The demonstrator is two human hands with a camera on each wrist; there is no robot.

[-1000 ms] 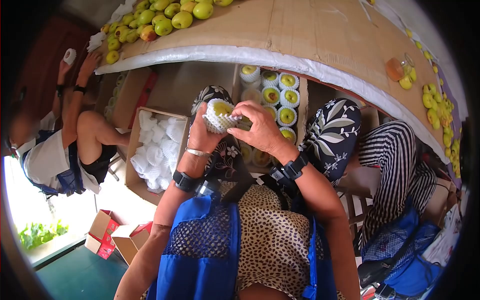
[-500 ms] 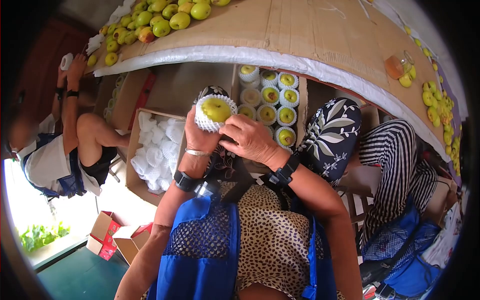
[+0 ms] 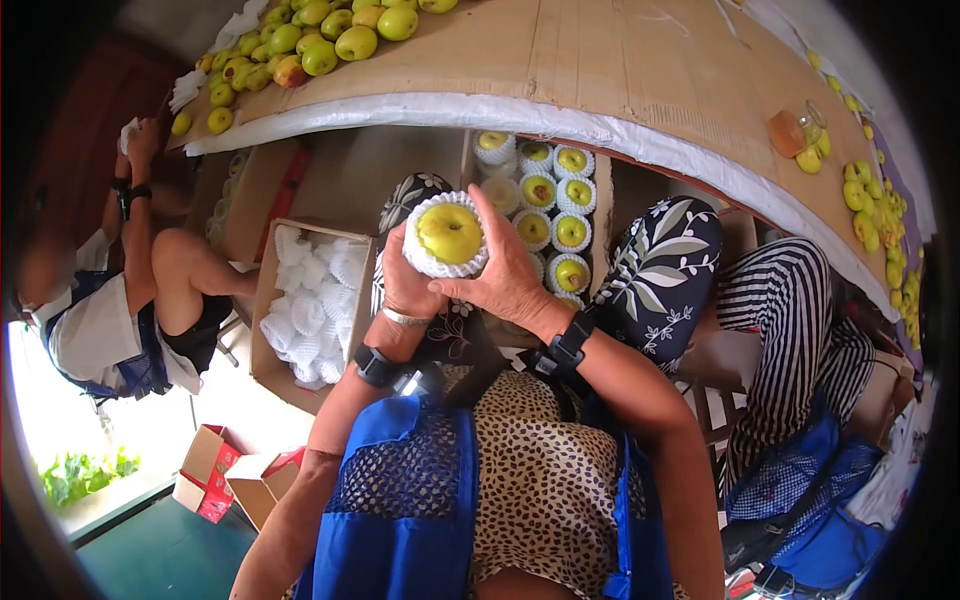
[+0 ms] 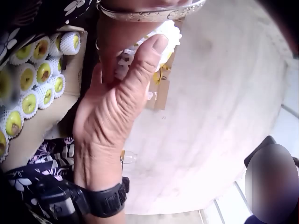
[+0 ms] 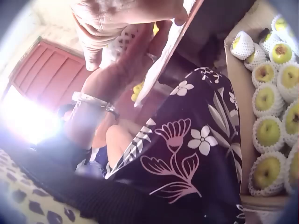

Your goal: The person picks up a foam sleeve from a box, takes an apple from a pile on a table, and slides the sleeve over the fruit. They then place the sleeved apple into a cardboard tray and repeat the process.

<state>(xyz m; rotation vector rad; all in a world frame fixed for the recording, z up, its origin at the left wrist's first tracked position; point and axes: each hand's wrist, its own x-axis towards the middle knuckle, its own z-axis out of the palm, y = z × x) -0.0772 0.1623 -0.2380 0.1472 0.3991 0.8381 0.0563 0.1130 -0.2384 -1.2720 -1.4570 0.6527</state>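
Note:
A yellow-green apple in a white foam net faces upward between both hands, above the lap. My left hand, with a bracelet at the wrist, holds the netted apple from the left and below. Around its right side curves my right hand, fingers along the net and thumb at the lower edge. In the left wrist view, the right hand partly covers the net. The right wrist view shows the net between the hands, the apple mostly hidden.
A carton of netted apples stands between the knees. Left of it is a box of white foam nets. Loose apples and a glass jar sit on the cardboard-covered table. Another person sits at left.
The apple has turned from sideways to face up, its net now spread evenly around it. My right hand has gone from pinching the net's edge to cupping the apple's side.

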